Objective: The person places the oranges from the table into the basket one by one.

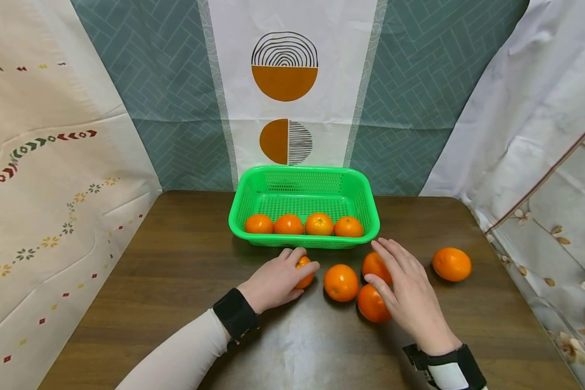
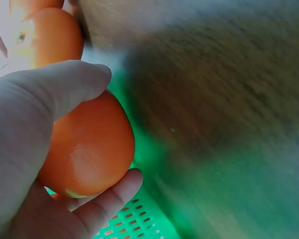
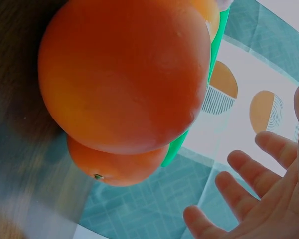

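Note:
My left hand [image 1: 278, 277] has its thumb and fingers curled round an orange [image 1: 304, 272] on the table, just in front of the green basket. In the left wrist view, thumb and fingertips sit on opposite sides of this orange [image 2: 92, 144]. The right hand [image 1: 405, 290], fingers spread, hovers beside two oranges: one farther back [image 1: 376, 267] and one nearer [image 1: 372, 304], both partly covered by it in the head view. From the right wrist, a large orange [image 3: 124, 74] appears apart from the fingers [image 3: 239, 194]. Between the hands lies another orange [image 1: 341, 283].
The green plastic basket [image 1: 304, 242] stands at the table's back edge, with a row of several oranges [image 1: 288, 224] along its front wall. One more orange [image 1: 452, 264] lies to the right of my right hand. Hanging cloths [image 1: 185, 97] surround the brown table [image 1: 151, 271].

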Tool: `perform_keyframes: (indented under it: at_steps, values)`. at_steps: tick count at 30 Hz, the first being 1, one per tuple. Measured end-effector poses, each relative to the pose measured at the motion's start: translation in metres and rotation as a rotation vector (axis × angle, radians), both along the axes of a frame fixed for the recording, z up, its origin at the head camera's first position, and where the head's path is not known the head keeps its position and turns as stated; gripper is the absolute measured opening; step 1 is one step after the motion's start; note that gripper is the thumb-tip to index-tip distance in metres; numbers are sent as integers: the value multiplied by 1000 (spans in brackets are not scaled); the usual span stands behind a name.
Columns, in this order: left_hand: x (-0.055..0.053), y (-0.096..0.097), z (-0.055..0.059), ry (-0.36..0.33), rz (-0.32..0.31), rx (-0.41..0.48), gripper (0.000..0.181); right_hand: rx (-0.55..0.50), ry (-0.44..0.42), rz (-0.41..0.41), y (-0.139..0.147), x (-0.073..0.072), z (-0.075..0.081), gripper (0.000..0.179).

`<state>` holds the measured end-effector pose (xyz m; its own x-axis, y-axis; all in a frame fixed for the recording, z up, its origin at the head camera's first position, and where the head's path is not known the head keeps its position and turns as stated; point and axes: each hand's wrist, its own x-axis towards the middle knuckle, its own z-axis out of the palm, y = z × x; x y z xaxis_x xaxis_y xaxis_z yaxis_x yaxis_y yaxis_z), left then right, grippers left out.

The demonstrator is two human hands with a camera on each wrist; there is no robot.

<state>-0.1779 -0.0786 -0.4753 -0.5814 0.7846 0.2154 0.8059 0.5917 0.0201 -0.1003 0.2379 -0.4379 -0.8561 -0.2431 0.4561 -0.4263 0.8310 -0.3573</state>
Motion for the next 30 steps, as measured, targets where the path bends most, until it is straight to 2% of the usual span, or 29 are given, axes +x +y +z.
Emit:
perform_keyframes:
  at_steps: [10,15,19,25,30]
  values:
    - [16,-5,15,2,-19,66,64,-5,22,6,0,-1,-1,72]
    - [25,-8,31,19,-33,97,63,2,29,14,0,-1,-1,72]
    - [27,-9,45,76,-37,143,64,16,35,32,0,-2,1,71]
    - [19,-11,64,181,-22,196,61,45,55,46,0,-5,5,72]
    - [3,-16,80,175,15,205,57,71,71,58,-2,-10,10,74]
